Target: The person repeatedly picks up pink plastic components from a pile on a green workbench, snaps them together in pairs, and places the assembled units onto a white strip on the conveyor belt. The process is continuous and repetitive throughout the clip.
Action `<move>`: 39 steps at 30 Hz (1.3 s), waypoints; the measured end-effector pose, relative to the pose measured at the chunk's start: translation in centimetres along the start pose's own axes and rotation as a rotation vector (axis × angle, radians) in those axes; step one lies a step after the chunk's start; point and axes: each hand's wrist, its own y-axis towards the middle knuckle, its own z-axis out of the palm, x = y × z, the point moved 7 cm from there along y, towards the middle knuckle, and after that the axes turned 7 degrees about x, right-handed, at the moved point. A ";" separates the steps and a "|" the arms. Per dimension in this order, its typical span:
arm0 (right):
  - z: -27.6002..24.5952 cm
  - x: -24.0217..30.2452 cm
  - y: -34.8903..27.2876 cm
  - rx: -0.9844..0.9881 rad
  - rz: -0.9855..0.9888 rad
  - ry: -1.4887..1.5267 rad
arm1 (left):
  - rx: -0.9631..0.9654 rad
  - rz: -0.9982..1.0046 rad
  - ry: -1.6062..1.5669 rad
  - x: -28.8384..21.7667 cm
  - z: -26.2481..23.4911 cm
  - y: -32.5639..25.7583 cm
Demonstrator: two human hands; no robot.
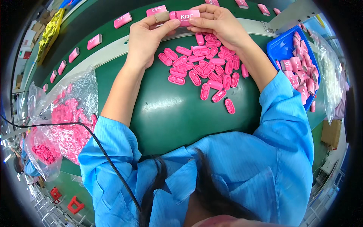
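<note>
In the head view, my left hand (145, 41) and my right hand (224, 25) are both closed on one printed pink shell (187, 17), raised above the metal rail (109, 49) at the far edge of the worktop (166, 117), a little right of that edge's middle. My left thumb and wrapped forefinger pinch its left end, where a brighter pink end part (173, 16) shows; my right hand grips the other end, thumb on the near side and fingers mostly behind. I judge the step in hand to be seating that part in the shell, though I can't tell how far in it sits. The next move seems to call for a straight push along the length, both ends kept level, so the part doesn't go in crooked. The shell's long axis runs left to right, roughly along the far edge, with its printed face turned up to me, lettering upright, and the brighter end pointing left. Loose oval pink parts (208, 69) lie at mixed angles on the worktop, nearer me than my hands. A blue bin (278, 44) of printed shells sits by the right edge, a clear plastic bag (86, 83) of pink pieces by the left.
</note>
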 end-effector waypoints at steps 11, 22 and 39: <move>0.4 1.0 -0.6 -0.003 -0.099 -0.124 | -0.026 0.124 0.372 -1.2 -0.2 -0.1; 2.5 4.4 -1.6 -0.203 -0.289 -0.494 | -0.077 0.280 0.995 -1.8 3.8 -1.9; -4.1 2.8 6.1 -0.282 -0.229 -1.317 | 0.238 0.040 1.373 -2.1 6.5 2.2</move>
